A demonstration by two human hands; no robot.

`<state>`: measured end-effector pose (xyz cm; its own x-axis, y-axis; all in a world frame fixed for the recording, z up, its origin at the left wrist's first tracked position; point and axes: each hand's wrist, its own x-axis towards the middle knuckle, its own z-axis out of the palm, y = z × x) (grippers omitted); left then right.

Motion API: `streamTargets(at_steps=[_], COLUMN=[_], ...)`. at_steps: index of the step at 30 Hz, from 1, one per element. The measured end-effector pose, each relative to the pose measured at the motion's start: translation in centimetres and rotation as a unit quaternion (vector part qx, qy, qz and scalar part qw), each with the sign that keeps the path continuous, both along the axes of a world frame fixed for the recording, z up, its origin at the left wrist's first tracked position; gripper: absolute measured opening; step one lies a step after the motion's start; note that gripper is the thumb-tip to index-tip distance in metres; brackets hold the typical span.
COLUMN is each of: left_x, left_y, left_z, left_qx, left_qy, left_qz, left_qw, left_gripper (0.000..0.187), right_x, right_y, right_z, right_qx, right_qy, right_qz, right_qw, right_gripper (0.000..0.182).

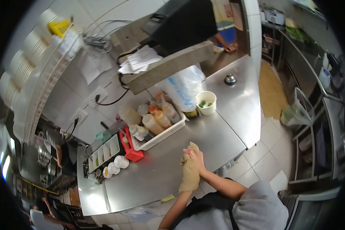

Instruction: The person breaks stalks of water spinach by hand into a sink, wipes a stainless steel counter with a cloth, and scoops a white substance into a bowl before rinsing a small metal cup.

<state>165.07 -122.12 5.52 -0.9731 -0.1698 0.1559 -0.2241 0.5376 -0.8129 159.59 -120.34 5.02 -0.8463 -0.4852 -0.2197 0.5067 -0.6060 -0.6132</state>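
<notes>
A beige cloth (189,177) is wrapped over my left hand, above the front part of the steel counter (157,172). Only my left forearm (176,210) shows below it, so the left fingers are hidden. My right hand (196,156) is closed round the upper end of the cloth, with the two hands pressed together. Nearest to them on the counter stand a white basket (161,137) of squeeze bottles and a pale tub (206,103) with green pieces inside.
A red holder (133,147), stacked white lids (121,161) and a topping tray (103,152) stand left. A call bell (230,79) is at the back right. Overhead, a shelf (168,67) carries papers. Another person's hand (229,47) shows behind the opening; people stand far left.
</notes>
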Motion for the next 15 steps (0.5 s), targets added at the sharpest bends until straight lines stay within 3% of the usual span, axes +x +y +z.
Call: streamTargets(at_steps=[1, 2, 3, 4, 5, 6, 7, 8, 9, 10, 12, 13, 14, 15], left_x=[0.1, 0.4, 0.3, 0.1, -0.1, -0.5, -0.7, -0.3, 0.6, 1.8, 3.1, 3.1, 3.3, 3.2], left_y=[-0.1, -0.7, -1.0, -0.8, -0.1, 0.3, -0.2, -0.9, -1.0, -0.7, -0.6, -0.8, -0.7, -0.7], left_z=[-0.3, -0.2, 0.0, 0.1, 1.7, 2.6, 1.0, -2.2, -4.5, -5.6, -6.9, -7.0, -6.3, -5.6], left_qx=[0.000, 0.415, 0.750, 0.750, 0.720, 0.684, 0.682, 0.638, 0.575, 0.576, 0.750, 0.750, 0.756, 0.761], left_qy=[-0.007, 0.106, 0.195, 0.189, 0.131, 0.073, 0.070, 0.187, 0.298, 0.298, 0.235, 0.233, 0.223, 0.211], left_qz=[-0.011, -0.044, -0.062, -0.066, -0.015, 0.037, 0.034, -0.089, -0.208, -0.210, -0.069, -0.074, -0.118, -0.160], left_qw=[1.000, 0.902, 0.628, 0.630, 0.681, 0.725, 0.727, 0.742, 0.733, 0.732, 0.614, 0.614, 0.604, 0.592], left_gripper=[0.041, 0.040, 0.040, 0.040, 0.038, 0.036, 0.036, 0.034, 0.033, 0.033, 0.027, 0.027, 0.026, 0.025], right_x=[-0.8, -1.5, -2.2, -2.9, -3.8, -5.0, -6.1, -7.4, -9.3, -11.5, -14.0, -15.3, -16.6, -17.6], right_y=[0.3, 0.6, 1.3, 2.3, 3.0, 3.4, 3.8, 4.3, 5.0, 5.9, 8.6, 9.8, 11.0, 11.4], right_z=[-0.3, -0.2, 0.0, 0.4, 0.8, 1.2, 1.5, 1.8, 1.8, 1.8, 4.4, 4.0, 3.3, 2.5], right_qx=[0.073, 0.146, 0.146, 0.212, 0.277, 0.276, 0.284, 0.291, 0.303, 0.315, 0.392, 0.392, 0.561, 0.705], right_qy=[0.092, 0.182, 0.177, 0.257, 0.335, 0.333, 0.340, 0.345, 0.323, 0.300, 0.305, 0.305, 0.364, 0.405], right_qz=[-0.036, -0.069, -0.078, -0.099, -0.117, -0.123, -0.198, -0.270, -0.277, -0.284, -0.299, -0.303, -0.257, -0.196], right_qw=[0.992, 0.970, 0.970, 0.938, 0.893, 0.893, 0.874, 0.850, 0.853, 0.854, 0.815, 0.813, 0.697, 0.548], right_gripper=[0.018, 0.025, 0.025, 0.026, 0.027, 0.027, 0.026, 0.025, 0.027, 0.029, 0.038, 0.038, 0.045, 0.054])
